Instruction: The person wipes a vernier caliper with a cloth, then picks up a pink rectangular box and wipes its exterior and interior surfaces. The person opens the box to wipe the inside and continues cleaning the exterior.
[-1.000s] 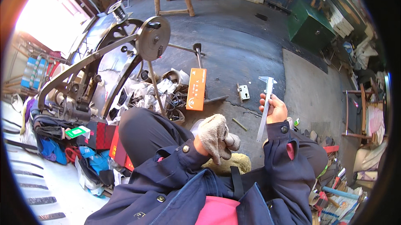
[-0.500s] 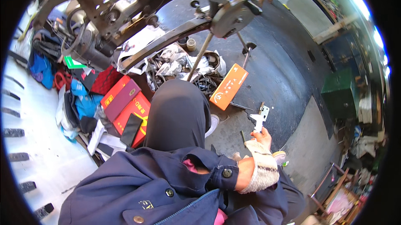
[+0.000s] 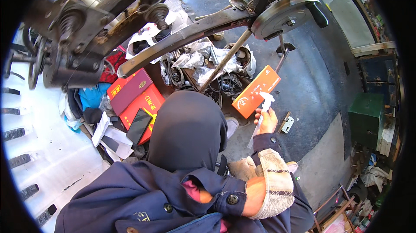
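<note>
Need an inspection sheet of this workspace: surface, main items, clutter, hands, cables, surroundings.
Surface: dark floor, paler grey patch beside it.
Main items: caliper in hand, overlapping orange box in view, contact unclear; metal lock body on floor, right of the hand.
Clutter: plastic bags; red box, black phone overlapping it.
Left hand: mostly hidden by cream cloth.
Right hand: closed on caliper.
Cables: dark cable-like strands among clutter; connections unclear.
Surroundings: machine with metal wheel; green chest.
</note>
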The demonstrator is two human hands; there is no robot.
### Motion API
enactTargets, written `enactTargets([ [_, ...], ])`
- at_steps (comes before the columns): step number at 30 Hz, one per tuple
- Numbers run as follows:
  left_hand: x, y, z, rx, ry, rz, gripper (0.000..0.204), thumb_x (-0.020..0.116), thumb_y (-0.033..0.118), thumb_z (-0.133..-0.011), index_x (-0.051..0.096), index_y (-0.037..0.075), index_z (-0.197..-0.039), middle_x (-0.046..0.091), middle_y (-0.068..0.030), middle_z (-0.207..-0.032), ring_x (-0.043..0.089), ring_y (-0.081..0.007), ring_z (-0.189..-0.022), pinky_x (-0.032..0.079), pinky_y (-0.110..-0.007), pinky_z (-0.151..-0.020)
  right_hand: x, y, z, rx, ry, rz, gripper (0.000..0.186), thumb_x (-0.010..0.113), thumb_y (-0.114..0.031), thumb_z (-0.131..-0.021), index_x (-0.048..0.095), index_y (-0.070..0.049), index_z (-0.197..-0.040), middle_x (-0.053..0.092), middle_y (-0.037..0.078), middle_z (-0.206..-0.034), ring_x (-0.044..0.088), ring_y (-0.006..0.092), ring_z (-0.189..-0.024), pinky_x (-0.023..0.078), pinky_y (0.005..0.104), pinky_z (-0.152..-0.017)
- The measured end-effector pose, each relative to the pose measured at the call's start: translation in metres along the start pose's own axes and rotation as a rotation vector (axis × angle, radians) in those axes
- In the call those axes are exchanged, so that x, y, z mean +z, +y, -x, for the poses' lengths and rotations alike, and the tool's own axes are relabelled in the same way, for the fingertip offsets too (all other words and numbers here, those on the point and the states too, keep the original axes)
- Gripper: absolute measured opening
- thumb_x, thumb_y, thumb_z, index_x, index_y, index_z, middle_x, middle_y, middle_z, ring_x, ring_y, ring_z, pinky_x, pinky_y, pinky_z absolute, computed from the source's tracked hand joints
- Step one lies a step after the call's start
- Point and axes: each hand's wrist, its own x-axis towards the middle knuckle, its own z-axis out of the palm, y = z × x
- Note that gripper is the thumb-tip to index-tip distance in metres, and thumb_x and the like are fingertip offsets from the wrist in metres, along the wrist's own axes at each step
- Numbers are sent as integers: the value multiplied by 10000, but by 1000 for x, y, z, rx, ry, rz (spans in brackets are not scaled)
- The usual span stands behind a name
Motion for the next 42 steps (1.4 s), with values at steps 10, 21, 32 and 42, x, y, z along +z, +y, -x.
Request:
enactTargets([
  [10, -33, 4, 8, -94, -3, 24, 256, 614, 197, -876, 660, 47, -1079, 651, -142, -989, 637, -280, -920, 502, -406, -821, 36, -10, -47, 43, 52, -146, 492, 516, -16, -942, 379, 33, -1413, 676, 198, -1034, 699, 235, -766, 597, 345, -574],
  [21, -34, 4, 6, -117, -9, 39, 249, 616, 211, -884, 680, 39, -1051, 669, -143, -950, 651, -267, -891, 511, -394, -804, 12, 41, 14, -50, 97, 47, 585, 621, -28, -866, 409, 51, -1406, 642, 242, -1185, 656, 263, -1040, 527, 358, -888],
  [32, 0, -14, -34, -140, -20, 104, 249, 618, 225, -891, 701, 30, -1024, 687, -144, -911, 665, -254, -861, 519, -381, -787, -22, 32, 34, 13, -7, -120, 689, 697, -90, -864, 368, -22, -1466, 509, 208, -1410, 580, 276, -1201, 492, 400, -980],
  [42, 32, -33, -91, -342, 47, 301, 257, 620, 237, -898, 719, 23, -999, 703, -146, -876, 677, -242, -834, 527, -370, -772, -130, -121, 164, -53, -569, -69, 525, 411, -419, -1065, 530, 12, -1342, 633, 189, -1273, 623, 308, -1163, 506, 413, -992],
])
